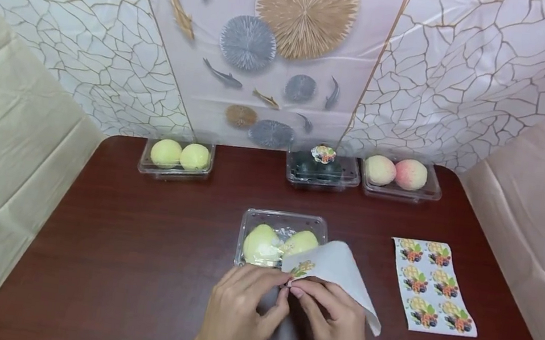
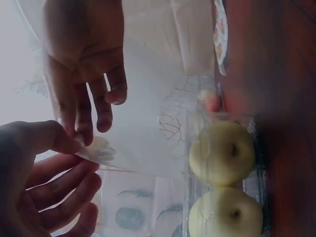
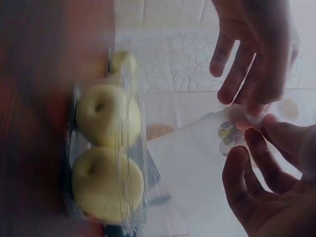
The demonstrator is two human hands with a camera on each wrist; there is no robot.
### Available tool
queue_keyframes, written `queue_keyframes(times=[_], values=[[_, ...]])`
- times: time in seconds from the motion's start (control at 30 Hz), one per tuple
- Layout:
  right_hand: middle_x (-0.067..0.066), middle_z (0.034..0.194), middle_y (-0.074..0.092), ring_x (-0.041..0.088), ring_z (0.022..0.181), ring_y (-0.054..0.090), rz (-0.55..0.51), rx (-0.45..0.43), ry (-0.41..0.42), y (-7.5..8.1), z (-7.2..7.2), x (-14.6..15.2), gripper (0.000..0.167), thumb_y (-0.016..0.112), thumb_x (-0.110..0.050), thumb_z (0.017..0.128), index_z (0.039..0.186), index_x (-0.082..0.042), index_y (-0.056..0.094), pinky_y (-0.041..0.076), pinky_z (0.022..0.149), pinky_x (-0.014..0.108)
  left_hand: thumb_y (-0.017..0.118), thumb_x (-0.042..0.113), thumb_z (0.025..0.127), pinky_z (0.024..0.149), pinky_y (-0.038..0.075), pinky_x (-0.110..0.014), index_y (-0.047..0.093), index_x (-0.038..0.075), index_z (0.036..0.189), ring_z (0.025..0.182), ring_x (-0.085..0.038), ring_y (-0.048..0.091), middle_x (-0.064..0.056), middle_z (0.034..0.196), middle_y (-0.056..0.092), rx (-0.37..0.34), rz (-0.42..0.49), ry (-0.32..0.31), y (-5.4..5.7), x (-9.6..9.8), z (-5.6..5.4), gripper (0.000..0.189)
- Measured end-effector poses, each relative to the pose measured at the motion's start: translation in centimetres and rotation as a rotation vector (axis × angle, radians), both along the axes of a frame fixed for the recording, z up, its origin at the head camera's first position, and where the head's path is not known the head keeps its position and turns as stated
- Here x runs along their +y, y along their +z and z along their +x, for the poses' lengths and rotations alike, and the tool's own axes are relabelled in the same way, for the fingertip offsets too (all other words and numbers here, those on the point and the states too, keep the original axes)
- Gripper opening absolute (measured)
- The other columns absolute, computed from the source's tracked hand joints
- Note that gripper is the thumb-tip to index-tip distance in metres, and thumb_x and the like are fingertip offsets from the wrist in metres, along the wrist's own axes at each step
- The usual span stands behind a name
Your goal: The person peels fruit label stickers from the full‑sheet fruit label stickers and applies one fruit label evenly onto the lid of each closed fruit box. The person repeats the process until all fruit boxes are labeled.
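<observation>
A white sticker sheet with printed fruit stickers is held up and bent above the table. My left hand pinches its near corner between thumb and index finger. Right beside that grip, my right hand pinches the same edge; the two hands' fingertips almost meet. One fruit sticker shows near the fingers in the right wrist view; whether it is partly peeled, I cannot tell. Just beyond the hands sits a clear plastic box containing two yellow-green round fruits. The sheet covers its near right corner.
Another sheet of fruit stickers lies flat at the right. Along the back edge stand clear boxes: one with yellow fruits at left, a dark-filled one bearing a sticker, and one with pinkish peaches. Fabric walls enclose the table.
</observation>
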State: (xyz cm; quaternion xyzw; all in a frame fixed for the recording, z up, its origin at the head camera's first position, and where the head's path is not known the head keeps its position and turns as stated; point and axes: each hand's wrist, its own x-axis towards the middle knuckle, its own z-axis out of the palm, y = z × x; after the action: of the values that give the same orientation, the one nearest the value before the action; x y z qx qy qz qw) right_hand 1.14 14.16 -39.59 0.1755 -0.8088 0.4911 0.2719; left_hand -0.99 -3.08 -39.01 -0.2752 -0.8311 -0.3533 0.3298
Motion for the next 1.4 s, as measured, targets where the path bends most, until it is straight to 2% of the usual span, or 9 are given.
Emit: queue_keyframes(times=[0.17, 0.4, 0.5, 0.6, 0.77, 0.97, 1.17, 1.27, 1.4], values=[[0.003, 0.1, 0.073, 0.014, 0.091, 0.069, 0.124, 0.103, 0.019, -0.1, -0.2, 0.2, 0.029, 0.06, -0.029, 0.107, 0.103, -0.008, 0.08, 0.05, 0.091, 0.011, 0.083, 0.005, 0.08, 0.081, 0.059, -0.026, 0.084, 0.014, 0.098, 0.091, -0.008, 0.073, 0.008, 0.096, 0.08, -0.161, 0.04, -0.027, 0.5, -0.4, 0.2, 0.02], [0.007, 0.103, 0.074, 0.018, 0.098, 0.068, 0.023, 0.123, 0.083, -0.1, -0.5, 0.3, 0.009, 0.068, -0.013, 0.104, 0.105, -0.008, 0.075, 0.051, 0.096, 0.017, 0.081, 0.006, 0.086, 0.08, 0.056, -0.021, 0.081, 0.019, 0.096, 0.088, -0.003, 0.069, 0.014, 0.093, 0.076, -0.276, 0.165, -0.101, 0.6, -0.9, 0.0, 0.016], [0.007, 0.107, 0.074, 0.014, 0.102, 0.069, -0.064, 0.038, 0.106, 0.0, -0.2, 0.6, 0.017, 0.071, 0.006, 0.096, 0.102, -0.009, 0.074, 0.052, 0.094, 0.017, 0.08, 0.003, 0.088, 0.07, 0.056, -0.023, 0.081, 0.016, 0.094, 0.078, -0.004, 0.066, 0.009, 0.088, 0.075, -0.386, 0.293, -0.163, 0.5, -1.0, -0.3, 0.014], [0.007, 0.115, 0.074, 0.011, 0.11, 0.069, -0.178, -0.073, 0.147, 0.2, 0.0, 1.5, 0.028, 0.066, 0.021, 0.09, 0.1, -0.004, 0.072, 0.054, 0.096, 0.019, 0.08, 0.003, 0.09, 0.063, 0.055, -0.024, 0.082, 0.01, 0.092, 0.069, -0.007, 0.065, 0.003, 0.085, 0.076, -0.594, 0.469, -0.197, 0.4, -1.3, -0.7, 0.008], [0.001, 0.122, 0.073, 0.008, 0.116, 0.067, -0.328, -0.243, 0.128, 0.2, -0.4, 4.5, 0.021, 0.054, 0.02, 0.098, 0.102, 0.005, 0.068, 0.053, 0.097, 0.019, 0.077, 0.002, 0.092, 0.063, 0.054, -0.022, 0.079, -0.003, 0.09, 0.067, -0.011, 0.068, -0.008, 0.078, 0.074, -0.866, 0.724, -0.155, -0.2, -2.2, -1.8, 0.005], [-0.004, 0.114, 0.068, 0.008, 0.101, 0.067, -0.673, -0.423, 0.194, -0.2, -3.5, 8.6, 0.029, 0.035, 0.002, 0.111, 0.103, -0.004, 0.063, 0.056, 0.086, 0.025, 0.077, 0.002, 0.092, 0.056, 0.049, -0.02, 0.08, -0.002, 0.09, 0.059, -0.008, 0.061, -0.01, 0.072, 0.07, -0.829, 0.736, -0.003, -1.5, -2.8, -2.7, 0.005], [0.004, 0.108, 0.066, 0.014, 0.104, 0.064, -1.051, -0.293, 0.434, 0.1, -7.6, 11.1, 0.032, 0.026, -0.012, 0.113, 0.104, -0.009, 0.056, 0.051, 0.092, 0.028, 0.078, 0.004, 0.092, 0.056, 0.05, -0.019, 0.082, 0.004, 0.09, 0.062, -0.012, 0.064, -0.005, 0.076, 0.073, -0.765, 0.657, 0.105, -2.3, -3.0, -2.8, 0.004], [0.01, 0.114, 0.066, 0.019, 0.108, 0.064, -1.182, -0.251, 0.312, -0.5, -8.4, 12.3, 0.027, 0.032, -0.012, 0.114, 0.103, -0.004, 0.055, 0.052, 0.092, 0.03, 0.078, 0.004, 0.092, 0.054, 0.052, -0.021, 0.082, 0.004, 0.091, 0.06, -0.017, 0.066, -0.007, 0.077, 0.075, -0.761, 0.639, 0.123, -2.5, -3.0, -2.7, 0.004], [0.006, 0.109, 0.064, 0.013, 0.09, 0.068, -1.046, -0.461, -0.212, -2.1, -8.0, 14.2, 0.019, 0.045, -0.015, 0.113, 0.105, -0.003, 0.059, 0.057, 0.078, 0.024, 0.079, 0.007, 0.092, 0.053, 0.053, -0.022, 0.082, 0.007, 0.091, 0.057, -0.014, 0.066, -0.003, 0.073, 0.073, -0.706, 0.571, 0.185, -2.9, -3.0, -2.7, 0.003]])
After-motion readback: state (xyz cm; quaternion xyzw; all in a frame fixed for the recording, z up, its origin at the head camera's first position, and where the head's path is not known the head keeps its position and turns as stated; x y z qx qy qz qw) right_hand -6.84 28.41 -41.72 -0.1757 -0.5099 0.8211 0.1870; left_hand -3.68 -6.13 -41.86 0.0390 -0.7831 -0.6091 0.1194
